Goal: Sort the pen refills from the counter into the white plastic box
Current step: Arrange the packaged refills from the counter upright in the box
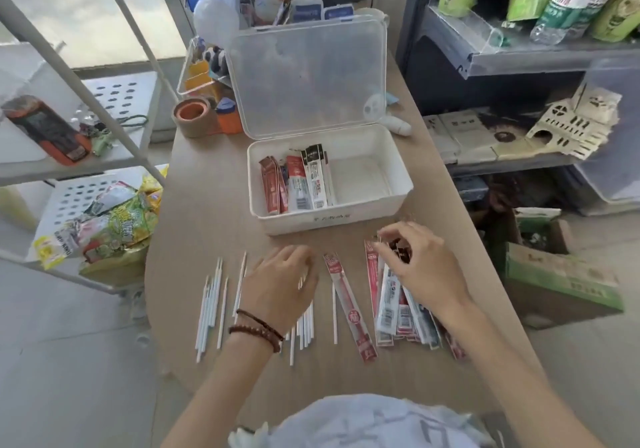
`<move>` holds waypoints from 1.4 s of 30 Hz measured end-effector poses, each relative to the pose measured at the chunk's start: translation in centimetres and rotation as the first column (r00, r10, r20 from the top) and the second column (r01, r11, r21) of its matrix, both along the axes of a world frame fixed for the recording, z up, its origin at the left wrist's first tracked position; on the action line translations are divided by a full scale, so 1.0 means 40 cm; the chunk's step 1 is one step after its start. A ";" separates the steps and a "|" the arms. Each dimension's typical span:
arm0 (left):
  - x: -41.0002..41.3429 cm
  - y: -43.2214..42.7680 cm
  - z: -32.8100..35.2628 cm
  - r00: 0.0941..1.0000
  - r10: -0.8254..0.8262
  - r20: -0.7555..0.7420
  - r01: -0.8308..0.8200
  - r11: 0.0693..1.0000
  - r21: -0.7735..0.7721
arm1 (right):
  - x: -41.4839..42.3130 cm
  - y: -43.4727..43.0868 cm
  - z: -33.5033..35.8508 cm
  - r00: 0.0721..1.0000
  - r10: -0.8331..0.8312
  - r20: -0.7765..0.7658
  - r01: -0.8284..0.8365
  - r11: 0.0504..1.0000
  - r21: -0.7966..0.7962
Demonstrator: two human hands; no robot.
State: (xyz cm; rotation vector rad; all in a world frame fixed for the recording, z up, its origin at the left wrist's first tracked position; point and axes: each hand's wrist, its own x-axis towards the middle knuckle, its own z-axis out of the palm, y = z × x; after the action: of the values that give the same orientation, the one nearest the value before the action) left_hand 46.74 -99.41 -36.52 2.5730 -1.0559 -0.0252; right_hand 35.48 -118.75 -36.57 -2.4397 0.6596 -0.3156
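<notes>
Left hand (280, 285): palm down over the loose white refills (211, 302), lower centre, fingers bent onto them; a real grip, can't tell.
Right hand (422, 267): fingertips pinching the top ends of the packaged refills (391, 309), lower right of centre.
Red refill packet (349, 305): alone on the counter (207, 205), between the hands.
White plastic box (329, 222): mid-frame, lid (308, 73) up, boxed packets (298, 184) along its left side.
</notes>
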 end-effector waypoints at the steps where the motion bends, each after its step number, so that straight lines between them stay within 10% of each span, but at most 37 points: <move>1: -0.035 -0.002 -0.011 0.998 -0.002 -0.062 0.004 1.000 0.028 | -0.036 0.004 -0.014 0.999 -0.033 -0.031 0.033 0.999 -0.011; 14: -0.226 -0.104 -0.074 0.983 0.038 -0.179 0.027 0.937 0.348 | -0.193 -0.053 -0.103 0.960 -0.239 -0.148 0.241 0.971 -0.003; 25: -0.293 -0.181 -0.105 0.893 0.259 -0.367 -0.250 0.966 0.071 | -0.198 -0.097 -0.114 0.967 -0.068 -0.244 0.115 0.976 0.185; 42: -0.284 -0.269 -0.136 0.781 0.422 -0.461 -0.458 0.888 0.037 | -0.210 -0.173 -0.128 0.981 -0.038 -0.188 0.101 0.934 0.342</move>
State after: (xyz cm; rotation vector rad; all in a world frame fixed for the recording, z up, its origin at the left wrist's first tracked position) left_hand 35.36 -110.16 -41.98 2.4929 -0.2609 -0.4426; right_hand 27.07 -125.68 -41.71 -2.1183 0.8064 -0.0010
